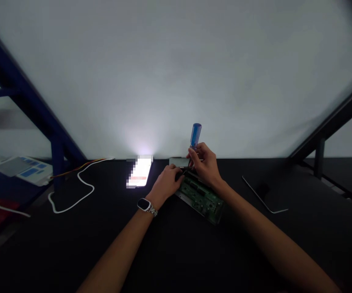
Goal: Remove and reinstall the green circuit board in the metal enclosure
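A green circuit board (198,197) with a metal strip along its near edge lies slantwise on the black table. My left hand (167,180) has its fingers curled on the board's left end, thumb close to the screwdriver shaft. In the grip of my right hand (205,165) is a screwdriver (196,135) with a blue clear handle. It stands nearly upright, its shaft slanting down to the board's far left part. The tip is too dark and partly hidden to make out. A light metal piece (179,162) shows behind my fingers.
Left of my hand a phone (140,173) glows brightly. A white cable (86,184) winds across the table's left side, near a printed sheet (26,169). On the right lies a thin bent rod (259,196). A pale wall (176,81) rises behind, between dark frame bars (42,118).
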